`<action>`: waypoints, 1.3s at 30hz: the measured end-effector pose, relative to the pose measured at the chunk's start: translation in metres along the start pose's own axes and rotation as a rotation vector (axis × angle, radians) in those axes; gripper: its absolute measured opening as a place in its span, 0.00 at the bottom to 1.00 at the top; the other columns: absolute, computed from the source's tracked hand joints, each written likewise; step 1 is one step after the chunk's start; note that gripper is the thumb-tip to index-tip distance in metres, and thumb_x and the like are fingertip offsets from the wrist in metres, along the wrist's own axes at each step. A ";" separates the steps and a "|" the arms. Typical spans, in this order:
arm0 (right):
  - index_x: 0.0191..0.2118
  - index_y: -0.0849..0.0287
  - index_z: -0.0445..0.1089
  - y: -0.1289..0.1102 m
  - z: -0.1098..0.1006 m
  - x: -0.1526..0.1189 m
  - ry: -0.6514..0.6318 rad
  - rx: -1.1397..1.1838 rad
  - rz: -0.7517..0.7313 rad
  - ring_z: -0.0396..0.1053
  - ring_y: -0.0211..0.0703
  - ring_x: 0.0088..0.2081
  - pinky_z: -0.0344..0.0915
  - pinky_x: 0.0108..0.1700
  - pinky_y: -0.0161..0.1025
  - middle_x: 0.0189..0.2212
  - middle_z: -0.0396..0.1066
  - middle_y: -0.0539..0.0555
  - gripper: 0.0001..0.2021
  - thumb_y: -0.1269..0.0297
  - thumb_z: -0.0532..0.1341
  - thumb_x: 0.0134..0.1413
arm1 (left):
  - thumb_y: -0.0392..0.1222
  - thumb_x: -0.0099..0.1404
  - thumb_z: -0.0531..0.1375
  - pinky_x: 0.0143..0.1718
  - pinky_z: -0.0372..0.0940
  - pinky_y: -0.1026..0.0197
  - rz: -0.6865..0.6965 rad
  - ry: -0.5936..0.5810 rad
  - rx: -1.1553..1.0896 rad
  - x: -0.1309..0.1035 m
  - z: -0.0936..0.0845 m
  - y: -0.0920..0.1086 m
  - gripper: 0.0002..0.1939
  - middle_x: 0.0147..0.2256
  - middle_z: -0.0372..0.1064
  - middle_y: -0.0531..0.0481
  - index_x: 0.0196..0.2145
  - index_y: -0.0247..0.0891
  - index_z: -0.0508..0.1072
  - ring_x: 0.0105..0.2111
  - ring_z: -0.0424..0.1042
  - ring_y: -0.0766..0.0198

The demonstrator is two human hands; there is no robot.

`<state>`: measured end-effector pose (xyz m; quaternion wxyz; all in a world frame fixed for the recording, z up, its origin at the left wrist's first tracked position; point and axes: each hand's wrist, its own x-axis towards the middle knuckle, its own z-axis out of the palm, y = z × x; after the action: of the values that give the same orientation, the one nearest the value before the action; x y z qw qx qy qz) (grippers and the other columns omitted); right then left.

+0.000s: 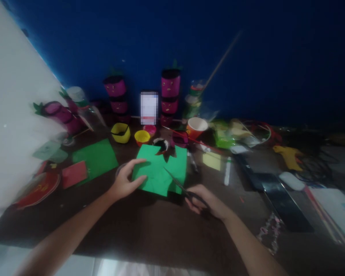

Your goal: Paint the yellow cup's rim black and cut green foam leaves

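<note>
A bright green sheet (152,168) with a jagged notch in its top edge and a cut at its lower edge is in front of me. My left hand (130,178) grips its left side, thumb and fingers over the paper. In my right hand (202,199) are dark scissors (178,183), their blades pointing up and left across the green sheet. Just beyond the notch is a small round dark container with a pale rim (160,144).
Left lie a darker green sheet (99,161) and a red paper piece (74,174). Behind stand purple figures (170,90), a yellow box (120,133), a phone (149,108) and a paper cup (197,127). Rightward are a marker (227,171), a black device (284,201) and a yellow glue gun (289,156).
</note>
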<state>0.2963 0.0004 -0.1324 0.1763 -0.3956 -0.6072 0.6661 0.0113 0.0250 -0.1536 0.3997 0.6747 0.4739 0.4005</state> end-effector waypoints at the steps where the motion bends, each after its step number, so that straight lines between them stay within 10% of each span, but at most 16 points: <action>1: 0.19 0.62 0.60 -0.001 0.000 0.000 -0.002 -0.001 -0.004 0.53 0.31 0.16 0.49 0.19 0.31 0.13 0.58 0.47 0.32 0.31 0.52 0.39 | 0.44 0.58 0.61 0.37 0.66 0.60 -0.009 0.005 -0.019 0.000 0.000 0.000 0.22 0.41 0.68 0.46 0.50 0.40 0.64 0.36 0.69 0.62; 20: 0.18 0.63 0.61 0.011 0.000 0.002 -0.067 0.110 0.077 0.53 0.28 0.15 0.47 0.17 0.29 0.12 0.57 0.45 0.28 0.38 0.60 0.38 | 0.43 0.55 0.62 0.43 0.66 0.60 -0.005 0.225 -0.031 0.004 0.005 0.004 0.18 0.42 0.69 0.46 0.44 0.39 0.67 0.42 0.70 0.61; 39: 0.19 0.63 0.62 0.010 0.001 0.001 -0.058 0.159 0.076 0.55 0.29 0.15 0.47 0.16 0.29 0.14 0.58 0.46 0.29 0.37 0.60 0.37 | 0.42 0.56 0.61 0.35 0.67 0.65 -0.015 0.192 0.033 0.003 0.004 0.003 0.14 0.38 0.72 0.48 0.42 0.38 0.70 0.35 0.72 0.64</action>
<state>0.2972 -0.0021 -0.1420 0.1638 -0.3836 -0.5418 0.7297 0.0161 0.0264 -0.1518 0.3441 0.6360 0.5218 0.4525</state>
